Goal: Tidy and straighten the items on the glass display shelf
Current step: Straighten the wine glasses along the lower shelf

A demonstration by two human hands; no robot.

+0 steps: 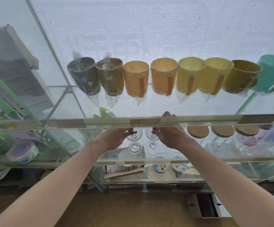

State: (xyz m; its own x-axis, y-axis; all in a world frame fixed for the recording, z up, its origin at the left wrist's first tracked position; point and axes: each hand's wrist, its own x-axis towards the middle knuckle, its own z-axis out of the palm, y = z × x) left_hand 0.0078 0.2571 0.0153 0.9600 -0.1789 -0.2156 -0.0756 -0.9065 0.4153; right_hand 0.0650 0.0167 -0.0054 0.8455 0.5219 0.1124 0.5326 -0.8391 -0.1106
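Note:
Two clear wine glasses stand side by side on the middle glass shelf [214,158], just under the upper shelf's front rail [190,120]. My left hand [116,136] is closed around the bowl of the left wine glass [134,141], which carries a small dark sticker. My right hand [169,135] grips the bowl of the right wine glass [151,141], fingertips showing above the rail. The rail hides the tops of both glasses.
A row of plastic-wrapped mugs [136,79], dark through orange and yellow to teal, lines the upper shelf. Wooden-lidded jars [197,131] and a patterned glass [250,138] stand to the right. A patterned bowl [23,151] sits left. Cardboard boxes [124,171] lie below.

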